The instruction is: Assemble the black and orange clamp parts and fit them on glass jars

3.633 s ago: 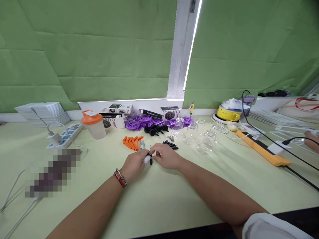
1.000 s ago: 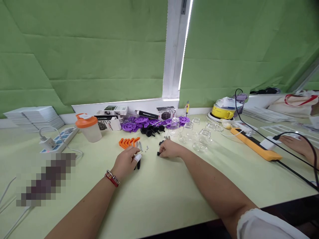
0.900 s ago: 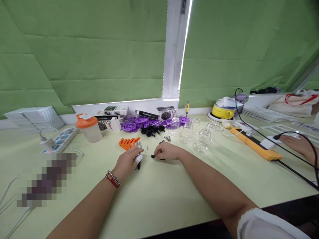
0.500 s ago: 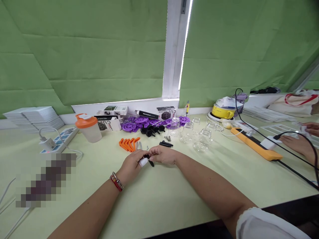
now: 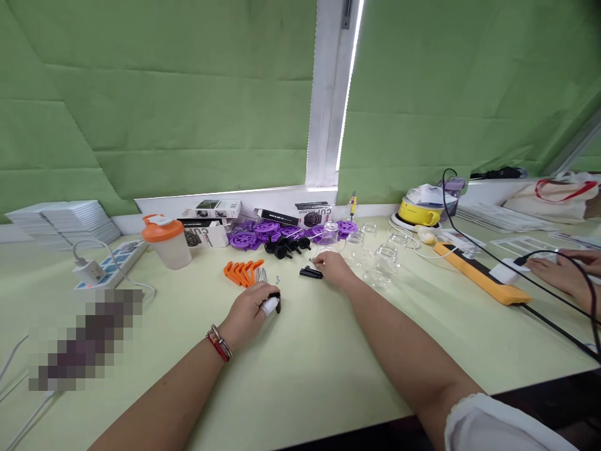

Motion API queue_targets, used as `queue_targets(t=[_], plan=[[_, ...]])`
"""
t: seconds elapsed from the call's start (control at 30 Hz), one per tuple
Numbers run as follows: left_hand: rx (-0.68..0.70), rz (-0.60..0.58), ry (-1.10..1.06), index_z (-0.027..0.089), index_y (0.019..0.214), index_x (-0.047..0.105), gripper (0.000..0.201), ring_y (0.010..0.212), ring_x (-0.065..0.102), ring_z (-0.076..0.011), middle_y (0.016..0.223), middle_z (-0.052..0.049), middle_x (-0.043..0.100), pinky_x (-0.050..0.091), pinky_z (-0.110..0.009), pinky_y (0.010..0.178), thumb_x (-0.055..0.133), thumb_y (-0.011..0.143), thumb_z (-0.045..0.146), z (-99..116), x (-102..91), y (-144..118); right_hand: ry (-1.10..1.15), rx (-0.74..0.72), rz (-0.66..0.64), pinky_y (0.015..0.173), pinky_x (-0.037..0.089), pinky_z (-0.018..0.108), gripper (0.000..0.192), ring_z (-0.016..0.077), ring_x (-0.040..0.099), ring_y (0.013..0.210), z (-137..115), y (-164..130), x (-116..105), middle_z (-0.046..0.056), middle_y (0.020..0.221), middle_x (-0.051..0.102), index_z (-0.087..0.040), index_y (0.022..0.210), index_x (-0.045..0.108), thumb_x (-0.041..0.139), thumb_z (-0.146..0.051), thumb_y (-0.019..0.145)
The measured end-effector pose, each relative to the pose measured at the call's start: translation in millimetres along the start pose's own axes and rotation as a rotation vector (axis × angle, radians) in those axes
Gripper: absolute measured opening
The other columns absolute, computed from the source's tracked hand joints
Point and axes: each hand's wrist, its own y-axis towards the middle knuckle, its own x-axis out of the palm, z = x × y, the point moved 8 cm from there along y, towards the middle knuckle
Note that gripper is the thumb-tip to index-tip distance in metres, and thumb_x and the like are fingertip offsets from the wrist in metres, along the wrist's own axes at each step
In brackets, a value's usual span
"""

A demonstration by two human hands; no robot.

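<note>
Pale green tabletop [image 5: 300, 369] is filling the lower half of the scene, and a person seated at it is working with both bare arms stretched forward. Taking the fan of orange plastic pieces [image 5: 241, 272] as the landmark: the left hand [image 5: 251, 311] is resting on the table just in front of them, fingers curled shut around a small black part [image 5: 277, 304]. One fingertip is wearing a white cover, and most of the part is hidden inside the grip, so its shape is hard to make out. The right hand [image 5: 333, 267] is reaching out well to the right of the orange pieces, fingertips lowered toward a short bundle of black pins [image 5: 310, 272] and some tiny metal springs [image 5: 312, 260]; whether the fingers are pinching anything cannot be told, since the palm is covering them. Behind the orange pieces, purple wheels [image 5: 256, 236] and black knobs [image 5: 286, 246] are lying in a heap. Clear glass jars [image 5: 382, 260] are standing beyond the right hand, blending into the table. At the far right edge, another person's hands [image 5: 566, 269] are partly cut off. A blurred patch is covering something far left of the orange pieces.
</note>
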Motion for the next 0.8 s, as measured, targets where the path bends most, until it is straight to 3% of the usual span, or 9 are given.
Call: queue_targets(t=[0.33, 0.5, 0.8], plan=[[0.009, -0.019, 0.027, 0.020, 0.103, 0.060, 0.026, 0.087, 0.055, -0.0176, 0.094, -0.006, 0.061, 0.044, -0.030, 0.079, 0.039, 0.087, 0.020, 1, -0.1, 1, -0.053, -0.029, -0.075, 0.061, 0.039, 0.022, 0.014, 0.0147, 0.058, 0.071, 7, 9, 15, 0.004, 0.079, 0.068, -0.017, 0.076, 0.070, 0.057, -0.015, 0.075], [0.025, -0.017, 0.036, 0.020, 0.102, 0.060, 0.026, 0.086, 0.055, -0.0175, 0.093, -0.006, 0.061, 0.044, -0.029, 0.079, 0.039, 0.087, 0.020, 2, 0.2, 1, -0.073, -0.064, -0.097, 0.062, 0.039, 0.021, 0.014, 0.0135, 0.058, 0.073, 2, 8, 20, 0.004, 0.082, 0.068, -0.018, 0.075, 0.070, 0.057, -0.015, 0.076], [0.033, -0.015, 0.029, 0.020, 0.103, 0.060, 0.025, 0.085, 0.055, -0.0175, 0.092, -0.006, 0.060, 0.044, -0.030, 0.078, 0.040, 0.087, 0.018, -1, 1.2, 1, -0.190, -0.060, -0.029, 0.072, 0.039, 0.023, 0.027, 0.0176, 0.057, 0.092, 2, 11, 15, 0.007, 0.103, 0.064, -0.020, 0.102, 0.068, 0.049, -0.016, 0.083]])
